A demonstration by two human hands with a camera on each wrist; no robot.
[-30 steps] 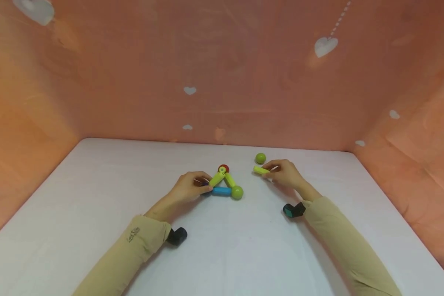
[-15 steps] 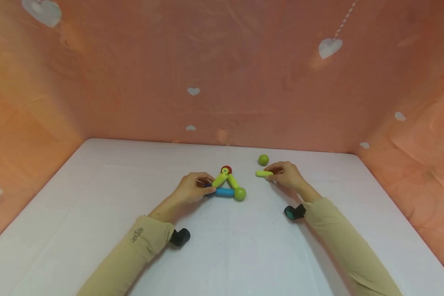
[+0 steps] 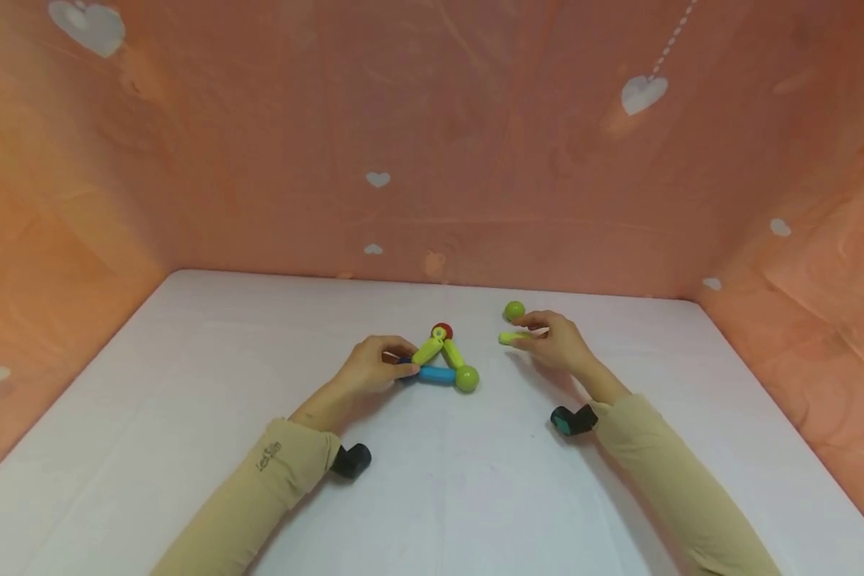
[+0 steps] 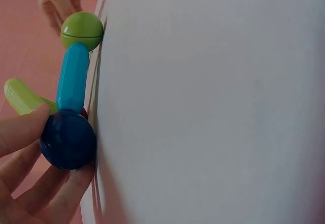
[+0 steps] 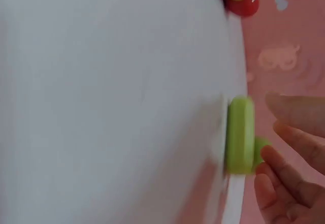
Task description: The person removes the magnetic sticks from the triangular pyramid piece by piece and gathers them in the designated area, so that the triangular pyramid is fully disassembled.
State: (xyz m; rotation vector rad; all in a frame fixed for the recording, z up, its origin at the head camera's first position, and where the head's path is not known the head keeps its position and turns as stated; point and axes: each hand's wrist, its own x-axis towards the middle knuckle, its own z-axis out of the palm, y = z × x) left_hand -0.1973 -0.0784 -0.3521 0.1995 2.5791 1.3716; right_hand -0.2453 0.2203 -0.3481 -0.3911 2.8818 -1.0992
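My left hand (image 3: 370, 364) grips the dark blue ball (image 4: 68, 140) at the near-left corner of a small triangle of toy rods and balls. A blue rod (image 3: 438, 374) runs from that ball to a green ball (image 3: 466, 378). One yellow-green rod (image 3: 453, 353) links the green ball with a red ball (image 3: 448, 327) at the back; another yellow-green rod (image 3: 427, 351) slants up from the left corner. Right of the triangle, a loose yellow-green rod (image 5: 240, 135) lies on the table. My right hand (image 3: 556, 344) hovers just above it, thumb and fingers spread and holding nothing.
Behind the loose rod sits a loose green ball (image 3: 514, 310), close to my right fingertips. The white table (image 3: 446, 480) ends at the back against an orange cloth wall (image 3: 432, 144) with heart prints. Black wrist cameras (image 3: 351, 462) jut inward from both sleeves.
My right hand has set the yellow-green rod down on the table and let go, its fingers now lifting apart. My left hand stays on the dark blue ball. The head view has shifted slightly.
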